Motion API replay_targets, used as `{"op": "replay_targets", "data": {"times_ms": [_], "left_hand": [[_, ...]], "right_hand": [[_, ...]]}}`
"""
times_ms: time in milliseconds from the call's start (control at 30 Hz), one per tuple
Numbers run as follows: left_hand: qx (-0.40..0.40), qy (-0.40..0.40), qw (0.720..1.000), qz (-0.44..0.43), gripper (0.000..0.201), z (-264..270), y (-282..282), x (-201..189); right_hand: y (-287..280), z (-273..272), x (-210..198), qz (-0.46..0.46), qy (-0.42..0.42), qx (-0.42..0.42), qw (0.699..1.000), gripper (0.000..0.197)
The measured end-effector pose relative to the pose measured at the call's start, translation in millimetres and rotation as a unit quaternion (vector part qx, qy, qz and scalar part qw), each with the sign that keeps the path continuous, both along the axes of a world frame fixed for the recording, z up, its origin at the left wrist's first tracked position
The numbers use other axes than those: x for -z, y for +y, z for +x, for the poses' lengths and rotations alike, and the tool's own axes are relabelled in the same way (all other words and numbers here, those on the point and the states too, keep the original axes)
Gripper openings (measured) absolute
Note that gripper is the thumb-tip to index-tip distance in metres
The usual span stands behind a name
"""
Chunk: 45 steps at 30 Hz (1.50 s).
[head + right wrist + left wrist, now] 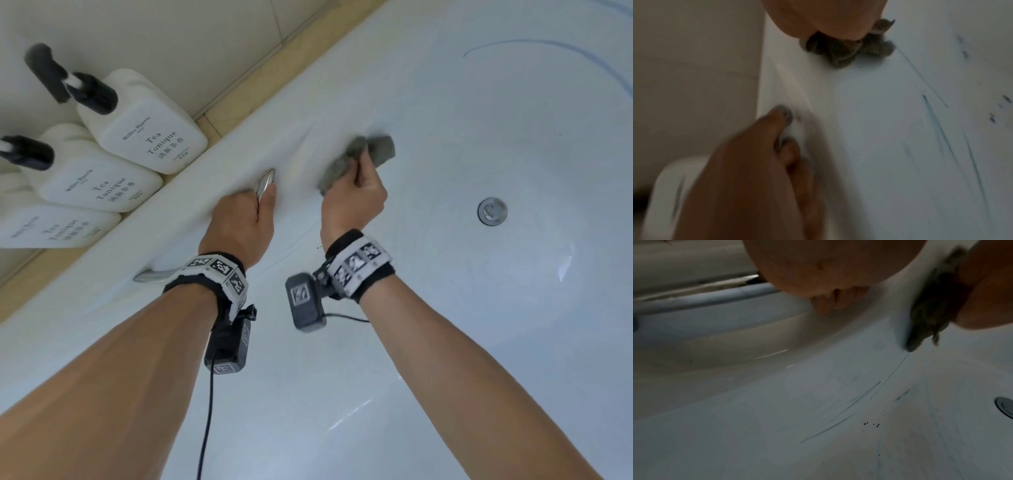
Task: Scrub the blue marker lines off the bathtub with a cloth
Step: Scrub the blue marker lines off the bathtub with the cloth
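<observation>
My right hand grips a bunched grey cloth and presses it against the white bathtub's inner wall, just below the rim. The cloth sits at the top end of thin blue marker lines that run down the wall; the left wrist view shows these blue lines faint and smeared, with dark specks nearby. A longer blue arc curves across the far end of the tub. My left hand holds a chrome grab handle on the tub wall, to the left of the cloth.
Three white pump bottles labelled Tea Tonique lie along the tan ledge behind the tub rim at left. A round chrome drain sits in the tub floor to the right of my hands. Tiled wall rises behind the ledge.
</observation>
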<state>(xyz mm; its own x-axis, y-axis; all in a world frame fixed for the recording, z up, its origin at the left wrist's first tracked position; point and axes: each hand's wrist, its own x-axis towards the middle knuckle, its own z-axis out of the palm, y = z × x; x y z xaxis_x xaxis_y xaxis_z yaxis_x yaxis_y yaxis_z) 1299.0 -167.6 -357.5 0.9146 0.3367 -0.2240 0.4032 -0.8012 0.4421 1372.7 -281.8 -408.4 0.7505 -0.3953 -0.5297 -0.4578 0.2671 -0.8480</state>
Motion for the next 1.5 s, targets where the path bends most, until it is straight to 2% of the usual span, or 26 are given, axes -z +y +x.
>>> {"op": "replay_targets", "data": {"times_ms": [100,167,233,300,400,500,567,600,700,733,800,833,867,900,933,967,1033,1067,1167,1233,1267,1333,1367,1400,1433,1500], "left_hand": [[-0.002,-0.002,1.000,-0.002,0.067,0.2,-1.6,0.0],[0.003,-0.004,1.000,0.002,0.067,1.0,-2.1,1.3],[0.001,-0.005,1.000,0.020,0.067,0.6,0.9,2.6],[0.010,-0.002,0.999,0.037,0.066,1.8,0.6,5.5],[0.013,-0.001,0.999,0.036,0.065,1.6,-1.2,5.5],[0.021,0.001,0.999,0.039,0.064,-0.5,1.1,5.9],[0.022,0.009,0.999,0.039,0.062,-2.1,0.9,6.7],[0.018,0.014,0.999,0.038,0.062,-1.9,0.0,6.4],[0.015,0.021,0.998,0.050,0.060,1.2,0.1,6.4],[0.015,0.025,0.998,0.053,0.060,1.9,-0.3,6.7],[0.015,0.027,0.998,0.053,0.060,2.5,-1.5,7.0],[0.015,0.024,0.998,0.053,0.059,3.0,-0.8,6.7],[0.015,0.021,0.998,0.051,0.059,3.0,0.3,7.3],[0.016,0.017,0.999,0.047,0.059,2.4,1.3,8.3],[0.016,0.014,0.999,0.046,0.059,1.6,2.0,10.1],[0.018,0.012,0.999,0.049,0.059,1.3,2.0,11.1],[0.023,0.015,0.998,0.057,0.060,1.2,1.5,11.9],[0.025,0.017,0.998,0.058,0.060,1.7,1.7,11.8],[0.025,0.023,0.998,0.058,0.060,1.3,3.4,12.3],[0.025,0.022,0.998,0.059,0.059,1.2,3.3,12.3],[0.022,0.022,0.998,0.054,0.059,1.4,2.9,12.1],[0.013,0.020,0.999,0.046,0.059,1.6,2.3,11.9],[0.010,0.016,0.999,0.045,0.060,1.6,2.2,11.9],[0.010,0.014,0.999,0.044,0.060,1.7,1.9,12.3],[0.010,0.014,0.999,0.044,0.061,1.5,2.3,12.8],[0.010,0.016,0.999,0.047,0.061,1.0,3.1,13.5]], "right_hand": [[-11.4,10.3,26.0,0.062,0.114,0.052,0.990,0.029],[-8.4,9.2,31.7,0.099,0.121,0.072,0.985,0.027],[0.9,-3.7,19.3,0.094,0.128,0.031,0.987,0.025],[9.1,-19.4,8.9,0.093,0.103,-0.018,0.990,0.029],[18.0,-22.5,7.7,0.074,0.094,-0.016,0.993,0.036],[12.5,2.5,35.6,0.047,0.060,-0.001,0.997,0.040],[-3.2,30.4,61.3,0.047,0.049,0.018,0.998,0.036],[-14.2,50.0,70.9,0.057,0.051,0.038,0.996,0.034],[-35.6,93.3,84.8,0.165,0.040,0.101,0.980,0.032],[-38.8,95.2,75.4,0.155,0.032,0.094,0.983,0.032],[-33.9,88.8,68.0,0.078,-0.010,0.077,0.994,0.033],[-32.3,79.4,64.8,0.068,-0.035,0.086,0.993,0.028],[-29.0,68.6,69.2,0.044,-0.038,0.091,0.994,0.021],[-26.9,55.8,75.4,0.049,0.003,0.087,0.995,0.020],[-25.0,39.4,84.2,0.031,0.053,0.068,0.996,0.027],[-22.2,17.0,93.1,0.000,0.116,-0.001,0.993,0.031],[-12.7,-34.5,109.4,-0.017,0.214,-0.185,0.959,0.030],[-6.7,-53.5,113.4,-0.020,0.241,-0.246,0.939,0.030],[3.5,-54.8,108.1,-0.010,0.255,-0.298,0.920,0.032],[-0.5,-15.0,90.6,-0.064,0.247,-0.265,0.930,0.037],[-12.6,5.0,89.1,-0.048,0.201,-0.217,0.954,0.038],[-29.5,41.1,80.6,0.036,0.132,-0.066,0.988,0.034],[-32.3,53.6,79.9,0.065,0.113,0.033,0.991,0.030],[-35.3,60.6,80.1,0.071,0.090,0.097,0.989,0.027],[-32.1,62.3,78.5,0.057,0.061,0.105,0.991,0.026],[-26.5,50.0,83.5,-0.060,0.020,0.039,0.997,0.030]]}}
